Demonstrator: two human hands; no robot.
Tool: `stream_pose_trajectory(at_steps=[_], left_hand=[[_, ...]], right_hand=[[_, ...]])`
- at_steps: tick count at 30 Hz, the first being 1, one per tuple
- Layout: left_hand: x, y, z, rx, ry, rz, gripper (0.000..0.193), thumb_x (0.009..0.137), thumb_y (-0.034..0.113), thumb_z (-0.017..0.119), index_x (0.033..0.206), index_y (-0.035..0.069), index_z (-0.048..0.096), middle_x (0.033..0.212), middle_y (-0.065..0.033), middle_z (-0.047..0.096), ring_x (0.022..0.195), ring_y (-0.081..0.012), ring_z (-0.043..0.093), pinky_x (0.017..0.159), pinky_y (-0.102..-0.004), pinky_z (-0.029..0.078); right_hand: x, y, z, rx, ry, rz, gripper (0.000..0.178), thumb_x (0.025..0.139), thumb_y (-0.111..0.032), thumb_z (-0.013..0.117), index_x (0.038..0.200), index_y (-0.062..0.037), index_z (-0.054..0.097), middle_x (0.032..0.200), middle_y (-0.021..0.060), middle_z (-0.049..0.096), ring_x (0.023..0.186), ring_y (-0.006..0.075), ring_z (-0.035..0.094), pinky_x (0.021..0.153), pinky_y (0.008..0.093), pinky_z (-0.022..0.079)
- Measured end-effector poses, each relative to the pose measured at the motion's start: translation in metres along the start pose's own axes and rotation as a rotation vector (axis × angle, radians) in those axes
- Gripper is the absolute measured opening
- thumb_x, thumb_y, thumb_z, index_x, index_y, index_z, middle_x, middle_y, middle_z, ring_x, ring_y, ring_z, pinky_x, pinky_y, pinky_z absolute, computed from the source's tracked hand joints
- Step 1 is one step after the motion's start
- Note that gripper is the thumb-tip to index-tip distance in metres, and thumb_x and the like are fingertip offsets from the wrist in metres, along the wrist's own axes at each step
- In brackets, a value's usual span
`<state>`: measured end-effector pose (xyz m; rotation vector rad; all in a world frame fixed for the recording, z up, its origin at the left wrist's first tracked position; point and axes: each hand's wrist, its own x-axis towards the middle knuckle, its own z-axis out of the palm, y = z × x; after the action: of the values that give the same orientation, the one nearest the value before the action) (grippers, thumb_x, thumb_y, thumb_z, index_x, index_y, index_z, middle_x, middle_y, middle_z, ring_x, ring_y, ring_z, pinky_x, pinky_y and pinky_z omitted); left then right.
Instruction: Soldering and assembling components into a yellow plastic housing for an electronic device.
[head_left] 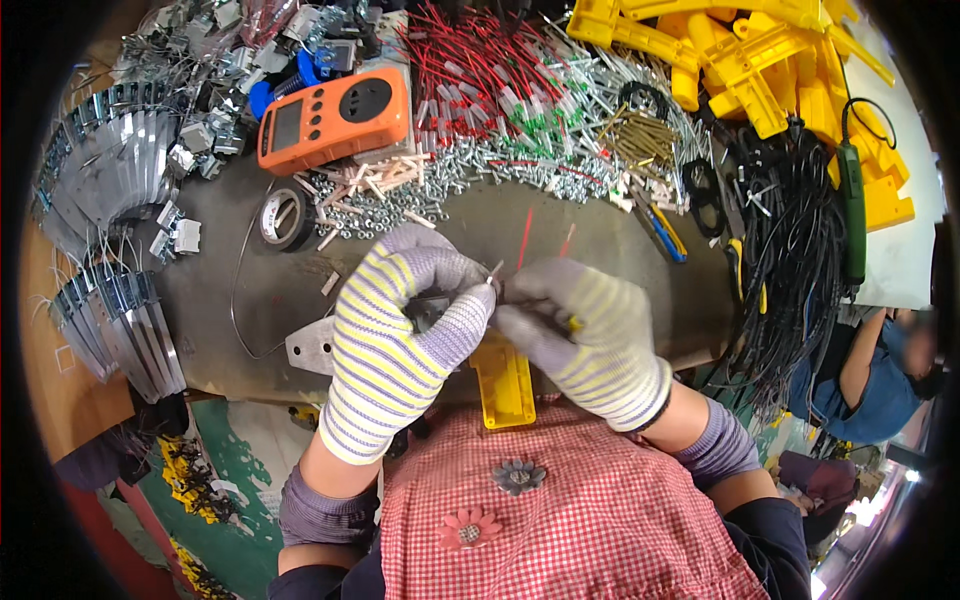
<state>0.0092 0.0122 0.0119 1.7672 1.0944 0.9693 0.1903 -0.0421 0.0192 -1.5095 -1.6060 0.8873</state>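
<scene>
Both my hands wear white knitted gloves with grey and yellow stripes. They meet over the middle of the bench. My left hand (410,325) is closed, thumb and forefinger pinching a small, thin, silvery piece (494,273) whose kind is too small to tell. My right hand (595,335) is close beside it, slightly blurred, its fingertips pressed together; whatever they grip is hidden. Below the hands, a yellow plastic housing (505,395) lies at the bench's near edge. A flat metal plate with holes (308,348) pokes out beside my left wrist.
Behind the hands lie an orange meter (335,120), black tape (286,218), heaped screws and nuts (385,212), and red wires (460,60). Metal strips (120,160) fan out at left. Black cables (790,220) and yellow housings (760,60) fill the right. Another person (865,380) sits at far right.
</scene>
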Motion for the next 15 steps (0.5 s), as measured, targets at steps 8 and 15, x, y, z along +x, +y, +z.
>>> stream_pose_trajectory(at_steps=[8, 15], left_hand=[[0.0, 0.0, -0.01, -0.066, -0.275, -0.074, 0.015, 0.075, 0.013, 0.076, 0.078, 0.005, 0.065, 0.08, -0.0103, 0.058, 0.079, -0.0307, 0.058, 0.073, -0.0414, 0.046], [-0.012, -0.003, 0.003, 0.538, 0.038, 0.613, 0.025, 0.057, 0.024, 0.078, 0.08, 0.019, 0.068, 0.085, -0.0008, 0.058, 0.088, -0.0265, 0.059, 0.088, -0.0502, 0.041]], right_hand=[[0.036, -0.002, -0.045, -0.793, -0.181, -0.904, 0.017, 0.078, -0.016, 0.073, 0.094, -0.0125, 0.071, 0.088, 0.0069, 0.067, 0.07, 0.0257, 0.065, 0.059, 0.0366, 0.051], [0.023, -0.011, -0.044, 0.165, -0.451, 0.152, 0.018, 0.095, -0.022, 0.061, 0.097, -0.0042, 0.064, 0.072, 0.0029, 0.059, 0.058, 0.013, 0.058, 0.051, 0.0271, 0.045]])
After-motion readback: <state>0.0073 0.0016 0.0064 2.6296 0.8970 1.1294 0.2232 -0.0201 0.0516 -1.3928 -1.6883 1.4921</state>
